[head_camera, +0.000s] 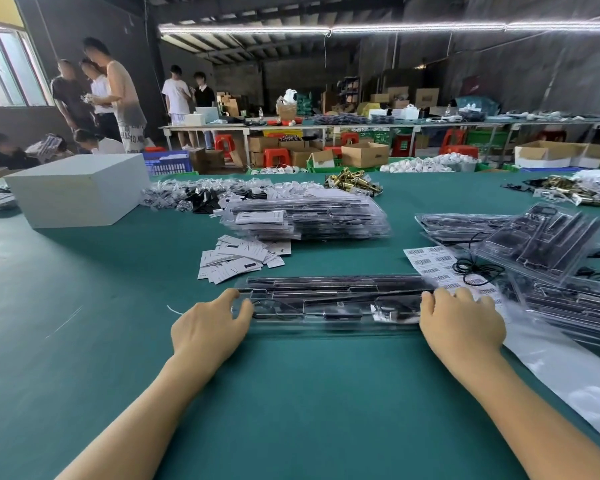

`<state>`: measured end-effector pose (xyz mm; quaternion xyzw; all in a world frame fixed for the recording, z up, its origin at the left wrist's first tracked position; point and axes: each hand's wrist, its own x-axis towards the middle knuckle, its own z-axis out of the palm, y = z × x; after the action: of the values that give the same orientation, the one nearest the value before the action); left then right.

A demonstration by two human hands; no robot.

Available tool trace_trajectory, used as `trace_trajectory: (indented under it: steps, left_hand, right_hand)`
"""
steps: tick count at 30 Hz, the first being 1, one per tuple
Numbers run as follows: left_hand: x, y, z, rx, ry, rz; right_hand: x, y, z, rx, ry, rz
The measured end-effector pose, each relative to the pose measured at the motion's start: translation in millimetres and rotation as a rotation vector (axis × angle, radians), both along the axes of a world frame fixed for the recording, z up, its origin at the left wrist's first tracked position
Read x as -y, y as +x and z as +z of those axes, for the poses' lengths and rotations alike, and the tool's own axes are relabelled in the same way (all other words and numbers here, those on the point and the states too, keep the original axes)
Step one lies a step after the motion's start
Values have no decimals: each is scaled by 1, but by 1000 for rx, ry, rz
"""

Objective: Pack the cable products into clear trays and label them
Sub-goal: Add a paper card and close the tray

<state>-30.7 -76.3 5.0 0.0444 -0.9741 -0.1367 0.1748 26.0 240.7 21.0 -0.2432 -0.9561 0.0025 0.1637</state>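
We hold one clear tray (pixel 329 303) by both ends, left hand (pixel 210 329) and right hand (pixel 461 323); two tray stacks (pixel 305 216) flank a barcode sheet (pixel 437 266).

A white box (pixel 78 192) sits on the green table (pixel 84 306) at the far left; brass fittings (pixel 354 181) lie in a heap beyond. Behind, red stools (pixel 276 157) and cardboard boxes (pixel 366 154) crowd the floor; several people (pixel 97 95) stand near the window (pixel 6 64).

the long strip light (pixel 388 28) overhead lights my green table (pixel 118 289) evenly; soft shadows sit under my forearms. window (pixel 7 67) glows at left. edges bend outward, far people look blurred, clear plastic glints.
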Motion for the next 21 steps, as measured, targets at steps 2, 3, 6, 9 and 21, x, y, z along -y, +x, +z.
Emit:
trace_trajectory:
  steps: [2,3,6,9,21]
  left_hand:
    - [1,0,-1,7,-34,-5]
    - [1,0,-1,9,-61,-7]
    - [2,-1,1,12,-169,-5]
    - [0,-1,3,-3,-274,-3]
    - [0,1,1,-110,-276,7]
  right_hand:
    - [3,0,0,14,92,11]
    - [5,-1,-1,3,84,42]
    - [7,-7,-11,77,-66,194]
    - [8,-12,-23,196,-137,252]
    - [6,-12,-17,-355,-287,350]
